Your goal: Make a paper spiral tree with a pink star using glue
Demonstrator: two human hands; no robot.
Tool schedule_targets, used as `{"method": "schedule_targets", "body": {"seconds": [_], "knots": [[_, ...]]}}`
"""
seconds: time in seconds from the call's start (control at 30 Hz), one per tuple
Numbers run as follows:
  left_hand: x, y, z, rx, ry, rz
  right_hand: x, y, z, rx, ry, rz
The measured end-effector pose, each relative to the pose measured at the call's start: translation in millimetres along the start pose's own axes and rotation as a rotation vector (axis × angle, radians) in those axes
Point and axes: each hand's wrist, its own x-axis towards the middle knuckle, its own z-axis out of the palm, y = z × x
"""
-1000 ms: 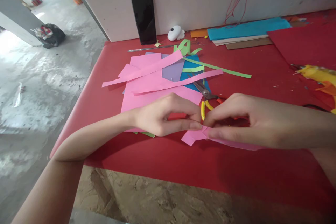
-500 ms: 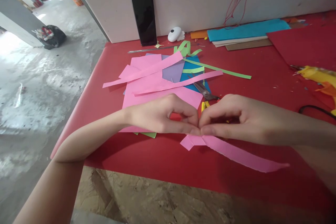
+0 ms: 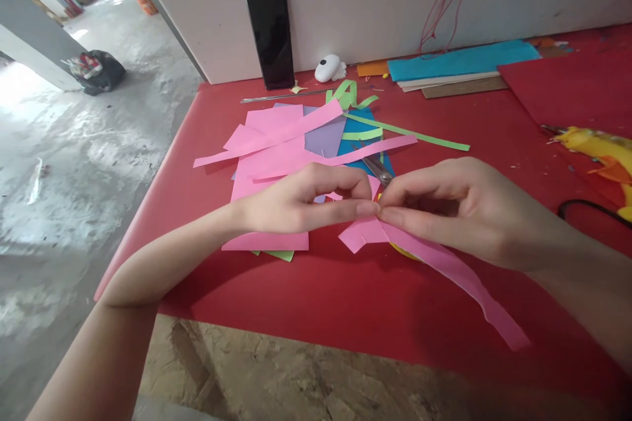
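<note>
A folded pink paper strip [image 3: 439,256] is pinched between my two hands above the red table [image 3: 296,293]. The thumb and fingertips of my left hand [image 3: 326,197] close on its folded part, and my right hand [image 3: 444,210] grips it right beside them, fingertips nearly touching. A short folded end sticks out to the lower left; the long tail hangs to the lower right. Behind my hands lie scissors [image 3: 381,172], partly covered by my right hand. Pink paper sheets [image 3: 271,194] and loose pink strips [image 3: 291,135] are spread beyond my left hand.
A black phone [image 3: 270,33] leans on the wall beside a small white object [image 3: 330,68]. Light green strips [image 3: 409,131] lie beyond the scissors. A yellow glue gun [image 3: 587,141] is at the right, and blue sheets [image 3: 464,59] lie along the wall.
Both hands have risen slightly with the pink strip. Its long tail now hangs lower and bends more, and my right hand covers more of the scissors.
</note>
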Motion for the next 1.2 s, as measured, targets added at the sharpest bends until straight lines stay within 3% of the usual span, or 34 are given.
{"method": "schedule_targets", "body": {"seconds": [0.37,0.63,0.8,0.87,0.97,1.07,1.2], "knots": [[-1,-7,0.3,0.229,0.026,0.249,-2,2,-1,0.032,-0.006,-0.039],[0,-8,3.8,0.215,-0.051,0.065,6,12,-7,0.056,-0.220,0.096],[2,-14,4.7,0.083,0.043,-0.055,5,13,-9,0.039,-0.273,0.164],[2,-16,4.1,0.019,0.122,-0.053,3,11,-8,0.044,-0.224,0.177],[2,-17,3.6,-0.097,0.242,-0.118,2,6,-3,-0.005,0.014,0.092],[1,-15,5.0,-0.183,0.220,-0.207,1,1,4,-0.062,0.260,-0.068],[1,-11,7.4,-0.177,0.180,-0.177,2,0,9,-0.029,0.301,-0.106]]}}
